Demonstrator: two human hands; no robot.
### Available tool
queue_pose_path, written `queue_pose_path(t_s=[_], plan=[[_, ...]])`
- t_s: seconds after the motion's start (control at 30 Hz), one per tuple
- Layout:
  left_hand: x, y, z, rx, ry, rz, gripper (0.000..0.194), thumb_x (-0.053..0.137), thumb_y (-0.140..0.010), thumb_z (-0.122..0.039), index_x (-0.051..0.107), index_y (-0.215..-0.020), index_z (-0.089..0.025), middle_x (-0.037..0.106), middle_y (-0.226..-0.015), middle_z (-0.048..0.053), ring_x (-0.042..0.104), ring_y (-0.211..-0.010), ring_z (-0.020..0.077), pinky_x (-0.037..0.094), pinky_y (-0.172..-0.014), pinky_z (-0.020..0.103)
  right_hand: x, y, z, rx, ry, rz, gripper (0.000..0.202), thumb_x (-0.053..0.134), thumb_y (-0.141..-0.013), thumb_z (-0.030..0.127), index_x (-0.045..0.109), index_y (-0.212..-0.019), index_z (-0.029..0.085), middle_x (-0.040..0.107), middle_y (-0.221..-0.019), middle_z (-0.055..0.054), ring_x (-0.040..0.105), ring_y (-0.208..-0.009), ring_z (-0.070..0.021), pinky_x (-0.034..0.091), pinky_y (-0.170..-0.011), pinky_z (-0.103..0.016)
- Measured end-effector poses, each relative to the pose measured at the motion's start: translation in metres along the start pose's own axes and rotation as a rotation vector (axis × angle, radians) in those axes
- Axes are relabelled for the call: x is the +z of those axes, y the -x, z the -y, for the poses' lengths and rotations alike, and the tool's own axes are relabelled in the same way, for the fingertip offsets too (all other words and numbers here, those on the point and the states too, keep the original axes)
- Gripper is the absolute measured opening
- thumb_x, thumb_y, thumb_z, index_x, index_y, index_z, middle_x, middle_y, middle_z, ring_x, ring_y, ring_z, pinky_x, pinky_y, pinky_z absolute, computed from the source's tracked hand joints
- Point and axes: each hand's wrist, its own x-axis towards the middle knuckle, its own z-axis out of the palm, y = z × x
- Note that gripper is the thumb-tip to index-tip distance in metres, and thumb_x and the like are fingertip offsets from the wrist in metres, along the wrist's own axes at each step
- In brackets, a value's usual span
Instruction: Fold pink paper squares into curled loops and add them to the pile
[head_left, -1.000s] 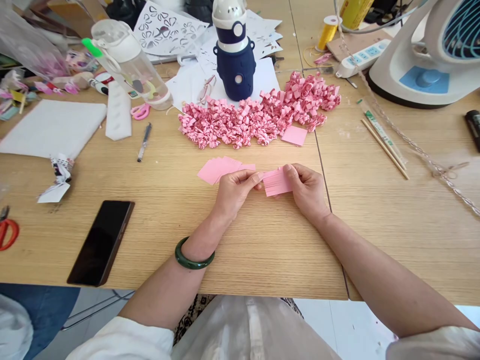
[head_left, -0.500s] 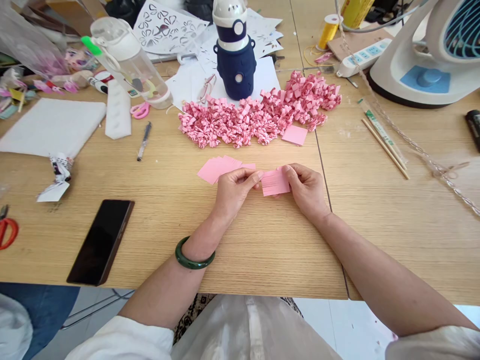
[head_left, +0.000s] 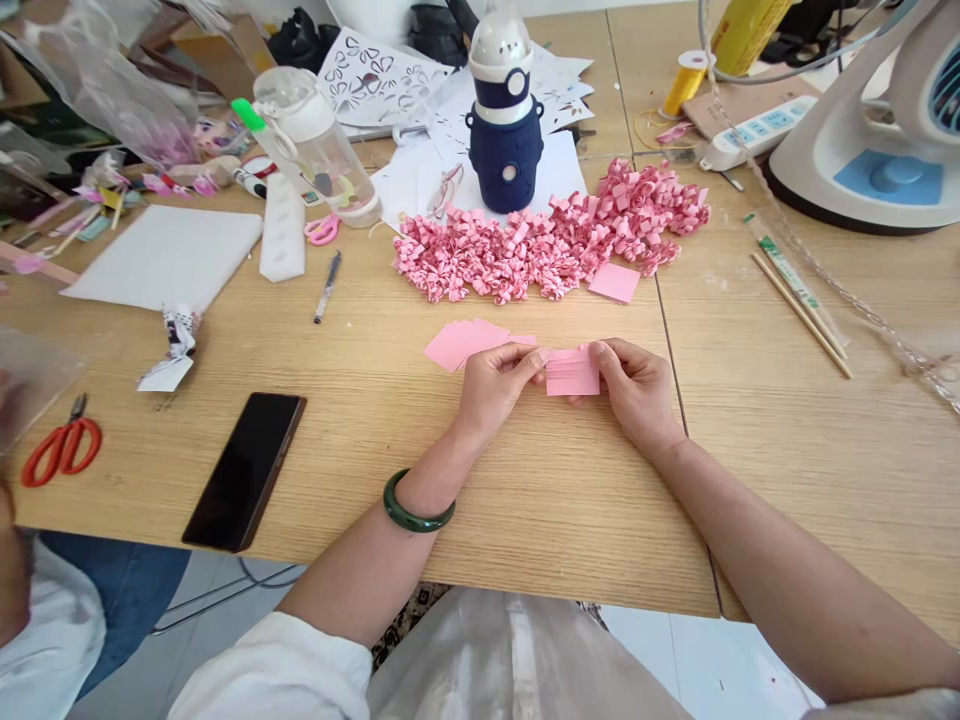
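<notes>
A small pink paper square (head_left: 573,374) with several parallel slits across it is stretched between my two hands above the table. My left hand (head_left: 495,385) pinches its left edge between thumb and fingers. On the other side, my right hand (head_left: 637,390) grips the upper right corner, thumb on top. Just behind my left hand lies a fanned stack of pink paper squares (head_left: 459,343), partly covered by my fingers. Farther back spreads a long heap of curled pink paper pieces (head_left: 510,255), with another pink square (head_left: 614,283) at its front right.
A phone (head_left: 245,470) and red-handled scissors (head_left: 63,447) lie to the left. A dark blue bottle (head_left: 506,150) and a clear bottle (head_left: 330,160) stand at the back. Wooden sticks (head_left: 802,315) and a fan (head_left: 862,150) are on the right. Another person sits at far left.
The camera view has turned left, so everything sits farther right and the whole scissors show. Both hands keep their hold on the slit paper, which now looks more level.
</notes>
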Motion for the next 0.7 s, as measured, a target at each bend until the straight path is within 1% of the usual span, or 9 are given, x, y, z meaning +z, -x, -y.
queue_pose_path(t_s=[0.1,0.23,0.3,0.43,0.57,0.7], plan=[[0.0000,0.0004,-0.0017,-0.007,-0.017,-0.004,0.033,0.067,-0.087,-0.040,0.067,-0.062,-0.019,0.066,-0.064,0.000,0.061,-0.067,0.0138,0.048,-0.076,0.028,0.0001,0.0004,0.0012,0.006,0.009,-0.016,0.036,0.065,-0.090,0.053,0.067,-0.075,0.021,0.064,-0.054,0.001,0.063,-0.048,-0.0163,0.052,-0.049,-0.028],[-0.0002,0.0001,-0.0023,-0.010,0.003,0.019,0.037,0.066,-0.088,-0.045,0.066,-0.061,-0.019,0.067,-0.066,0.001,0.062,-0.069,0.0145,0.049,-0.076,0.028,0.0006,0.0009,0.0020,0.000,0.004,-0.026,0.038,0.065,-0.089,0.055,0.066,-0.071,0.021,0.065,-0.054,0.000,0.063,-0.049,-0.0165,0.052,-0.050,-0.028],[-0.0003,-0.0001,-0.0024,0.008,-0.007,0.026,0.033,0.069,-0.085,-0.044,0.069,-0.064,-0.019,0.066,-0.065,0.000,0.061,-0.068,0.0141,0.049,-0.075,0.028,0.0007,0.0009,0.0014,0.004,-0.002,-0.017,0.038,0.066,-0.088,0.056,0.067,-0.074,0.021,0.066,-0.055,0.000,0.064,-0.049,-0.0171,0.053,-0.050,-0.029],[-0.0007,-0.0001,-0.0022,0.030,-0.027,0.012,0.018,0.073,-0.082,-0.036,0.075,-0.075,-0.019,0.066,-0.062,-0.002,0.060,-0.065,0.0134,0.050,-0.072,0.028,0.0007,0.0005,-0.0006,0.010,-0.021,-0.001,0.036,0.066,-0.088,0.055,0.068,-0.077,0.021,0.066,-0.055,0.000,0.065,-0.049,-0.0179,0.053,-0.051,-0.030],[-0.0003,0.0003,-0.0016,0.030,-0.031,0.016,0.018,0.072,-0.083,-0.035,0.075,-0.075,-0.019,0.066,-0.063,-0.002,0.060,-0.064,0.0124,0.050,-0.070,0.026,0.0006,0.0002,-0.0015,0.008,-0.026,0.000,0.036,0.065,-0.089,0.054,0.068,-0.077,0.021,0.064,-0.053,0.001,0.065,-0.049,-0.0175,0.052,-0.051,-0.029],[-0.0001,0.0006,-0.0012,0.017,-0.025,-0.003,0.017,0.074,-0.080,-0.035,0.075,-0.074,-0.019,0.066,-0.062,-0.001,0.059,-0.063,0.0122,0.050,-0.068,0.026,0.0012,0.0003,-0.0008,0.034,-0.042,0.008,0.036,0.066,-0.088,0.055,0.067,-0.076,0.021,0.065,-0.056,0.001,0.065,-0.049,-0.0172,0.053,-0.050,-0.029]])
